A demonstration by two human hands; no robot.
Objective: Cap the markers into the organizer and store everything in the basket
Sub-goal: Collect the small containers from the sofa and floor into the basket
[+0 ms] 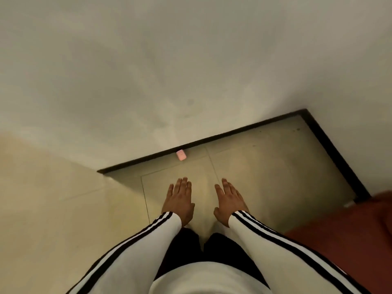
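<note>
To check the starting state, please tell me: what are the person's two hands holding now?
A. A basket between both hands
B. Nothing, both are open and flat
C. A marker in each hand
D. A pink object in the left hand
B: the left hand and right hand are spread flat, palms down, with nothing in them.

I can make out none of the markers, the organizer or the basket from here. The only small item in view is a pink object (180, 155), a rounded little block lying on the tiled floor (265, 166) just left of the frame's centre. It sits right against the dark baseboard (233, 134) at the foot of the pale wall. It looks tilted slightly, with a tiny mark on its top face. I cannot tell what it is, or whether it belongs to the marker set.
</note>
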